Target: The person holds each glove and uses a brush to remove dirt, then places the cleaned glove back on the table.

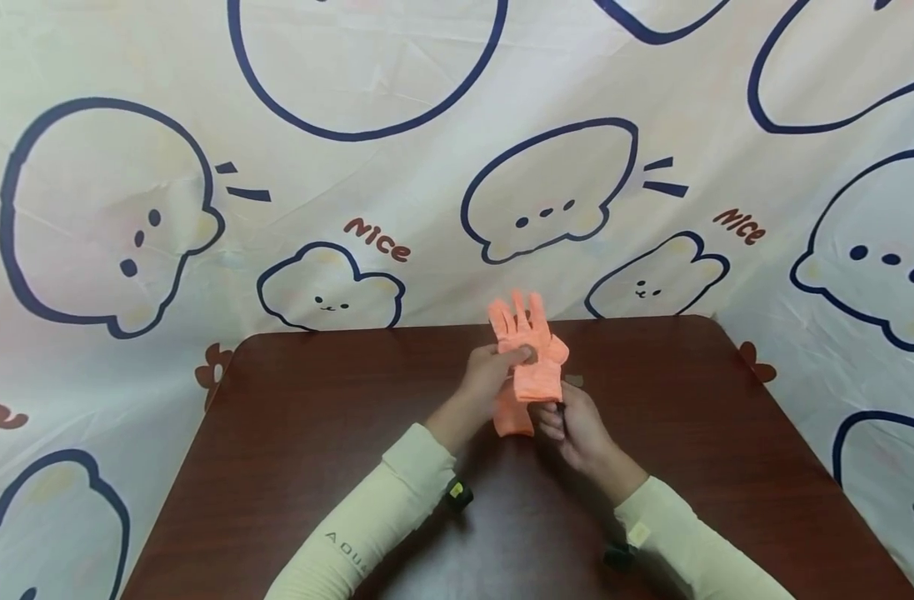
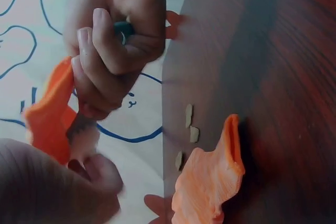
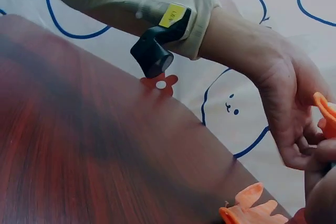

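My left hand [image 1: 492, 367] grips an orange knitted glove [image 1: 539, 371], its thumb across the palm and the glove's fingers pointing up. My right hand [image 1: 580, 425] is close under the glove's cuff. In the left wrist view, the right hand's fingers curl round a dark green handle [image 2: 124, 30]; most of that tool is hidden, and I cannot tell its kind. A second orange glove [image 2: 210, 179] lies on the table below the hands, its cuff opening toward me in the head view.
Several small tan flat pieces [image 2: 189, 115] lie on the dark wooden table [image 1: 314, 467] beyond the second glove. A white cloth [image 1: 427, 183] with cartoon drawings hangs behind the table and along its sides. Small black cameras [image 3: 157, 56] sit at the sleeve cuffs.
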{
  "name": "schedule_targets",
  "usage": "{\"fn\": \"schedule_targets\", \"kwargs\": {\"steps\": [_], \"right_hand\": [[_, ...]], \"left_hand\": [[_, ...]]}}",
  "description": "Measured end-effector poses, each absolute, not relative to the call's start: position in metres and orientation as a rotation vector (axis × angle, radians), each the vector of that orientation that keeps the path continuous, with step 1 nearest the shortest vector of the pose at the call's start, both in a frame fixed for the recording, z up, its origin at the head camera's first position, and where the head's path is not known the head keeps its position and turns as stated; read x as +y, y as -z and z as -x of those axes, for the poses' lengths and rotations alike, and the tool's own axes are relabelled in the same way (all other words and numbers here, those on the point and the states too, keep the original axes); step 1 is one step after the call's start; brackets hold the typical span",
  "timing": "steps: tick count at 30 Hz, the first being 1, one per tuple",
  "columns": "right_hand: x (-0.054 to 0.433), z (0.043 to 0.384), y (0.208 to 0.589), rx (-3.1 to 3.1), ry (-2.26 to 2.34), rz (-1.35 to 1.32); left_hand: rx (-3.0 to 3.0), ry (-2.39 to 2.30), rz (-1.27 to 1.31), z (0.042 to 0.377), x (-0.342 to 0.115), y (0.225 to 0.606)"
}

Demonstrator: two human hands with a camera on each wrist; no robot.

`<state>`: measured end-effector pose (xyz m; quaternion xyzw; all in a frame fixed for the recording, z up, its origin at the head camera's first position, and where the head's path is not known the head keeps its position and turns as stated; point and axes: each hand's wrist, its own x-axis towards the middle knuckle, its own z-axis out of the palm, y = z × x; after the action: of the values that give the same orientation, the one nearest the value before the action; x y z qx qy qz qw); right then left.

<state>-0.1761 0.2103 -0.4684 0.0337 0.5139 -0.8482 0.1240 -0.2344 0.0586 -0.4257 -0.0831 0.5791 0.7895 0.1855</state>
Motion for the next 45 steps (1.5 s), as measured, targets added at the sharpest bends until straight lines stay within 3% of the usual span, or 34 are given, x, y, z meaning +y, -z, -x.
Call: {"fn": "schedule_targets", "kwargs": {"steps": [9,14,19,28,45], "right_hand": [[0.244,0.171,0.463,1.649,2.556,-0.576],[0.256,0.162,0.447,1.813,2.561,-0.427],[0.242,0.15,0.435,2.162,2.277,-0.246],[0.23,0.149,0.442,2.357,2.061,-0.311],[0.258,0.156,0.444,2.385,2.056,-0.44]], "left_hand": [[1.532,-2.31,0.153,0.238,0.066,0.43],[1.483,-2.305,0.069,0.238,0.072,0.433],[1.344,-2.312,-0.017,0.237,0.08,0.433],[1.248,-2.326,-0.073,0.234,0.094,0.433],[1.275,-2.408,-0.105,0.226,0.101,0.443]]}}
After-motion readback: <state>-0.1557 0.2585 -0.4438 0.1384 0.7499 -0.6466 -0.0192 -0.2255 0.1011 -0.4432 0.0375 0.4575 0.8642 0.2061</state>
